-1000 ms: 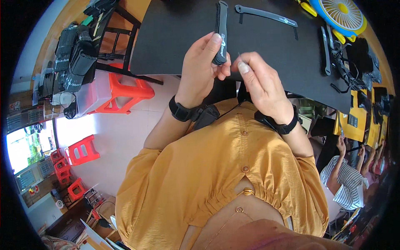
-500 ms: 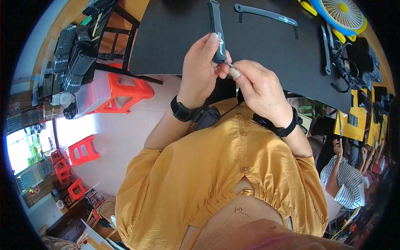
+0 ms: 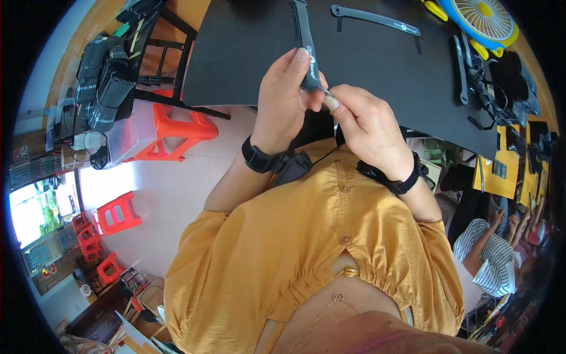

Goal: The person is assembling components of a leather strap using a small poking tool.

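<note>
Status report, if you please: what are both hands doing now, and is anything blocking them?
Left hand grips black strap upright. Right hand pinches thin metal tool against strap's lower end. Nothing in the way; black mat beneath.

At your far right, flat yellow cards (image 3: 501,168) carrying dark parts lie past the black desk (image 3: 247,53) edge; no screens.

Upright black strap (image 3: 304,41), small metal pin (image 3: 328,92)
</note>
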`<state>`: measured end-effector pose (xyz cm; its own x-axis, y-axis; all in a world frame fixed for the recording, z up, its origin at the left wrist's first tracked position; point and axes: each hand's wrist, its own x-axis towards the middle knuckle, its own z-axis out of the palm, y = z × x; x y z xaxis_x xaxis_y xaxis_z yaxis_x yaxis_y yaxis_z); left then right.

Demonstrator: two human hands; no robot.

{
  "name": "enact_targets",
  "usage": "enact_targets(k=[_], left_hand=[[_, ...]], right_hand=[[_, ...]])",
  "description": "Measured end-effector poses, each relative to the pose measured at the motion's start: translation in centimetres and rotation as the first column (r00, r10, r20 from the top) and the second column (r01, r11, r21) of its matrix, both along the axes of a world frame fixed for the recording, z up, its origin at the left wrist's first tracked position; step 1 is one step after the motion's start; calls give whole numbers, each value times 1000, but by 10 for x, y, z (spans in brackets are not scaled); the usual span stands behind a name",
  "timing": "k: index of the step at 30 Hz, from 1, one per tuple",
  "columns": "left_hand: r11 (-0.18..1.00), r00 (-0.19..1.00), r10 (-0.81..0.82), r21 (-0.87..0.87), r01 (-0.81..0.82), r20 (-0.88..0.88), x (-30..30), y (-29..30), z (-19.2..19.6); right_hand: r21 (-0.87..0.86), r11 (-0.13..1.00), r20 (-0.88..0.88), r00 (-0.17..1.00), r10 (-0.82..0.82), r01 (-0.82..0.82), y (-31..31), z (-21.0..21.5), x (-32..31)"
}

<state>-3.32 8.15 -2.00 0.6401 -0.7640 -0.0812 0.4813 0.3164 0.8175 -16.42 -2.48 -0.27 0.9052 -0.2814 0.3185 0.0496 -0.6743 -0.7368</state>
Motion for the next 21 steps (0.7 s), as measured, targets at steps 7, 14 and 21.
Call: enact_targets(k=[7,14,21], left_hand=[[999,998,27,30,-29,61,-1,0,-4],[996,998,53,63,-55,29,-6,-1,-2],[962,880,-50,258,-84,473,-6,16,-3]], right_hand=[[40,995,82,992,-99,96,6,4,4],[121,991,220,972,-86,60,3,-23,12],[153,987,301,950,-88,43,4,-25,18]])
